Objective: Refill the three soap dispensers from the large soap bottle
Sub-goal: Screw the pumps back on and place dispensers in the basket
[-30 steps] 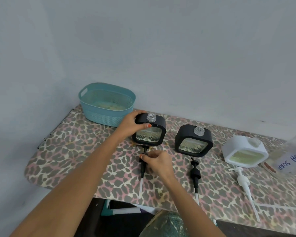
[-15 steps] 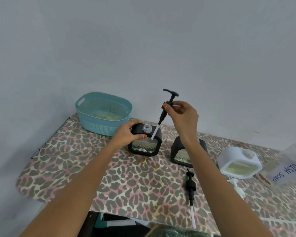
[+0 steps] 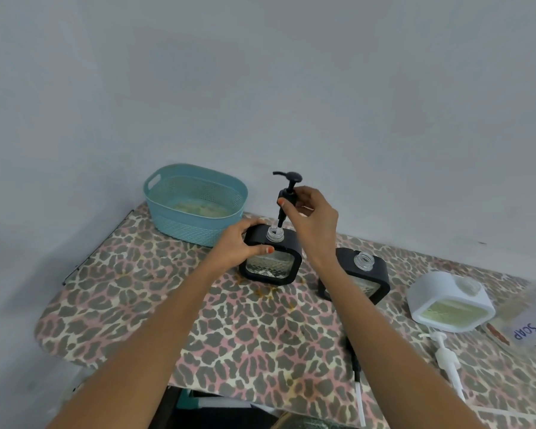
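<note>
While left hand [image 3: 239,246] grips black dispenser [image 3: 272,267], right hand [image 3: 313,218] pinches pump [image 3: 292,177], upright over its neck.

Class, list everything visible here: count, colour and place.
Basket: one, teal, table's back left.
Left dispenser: one, black, beside basket.
Middle dispenser: one, black, centre.
White dispenser: one, white, right.
Held pump: one, black, above left dispenser's neck.
Black loose pump: one, black, front.
White loose pump: one, white, front right.
Soap bottle: one, clear, right edge.
Table cover: one, leopard print.
Left hand: grips left dispenser.
Right hand: fingers pinch held pump.
</note>
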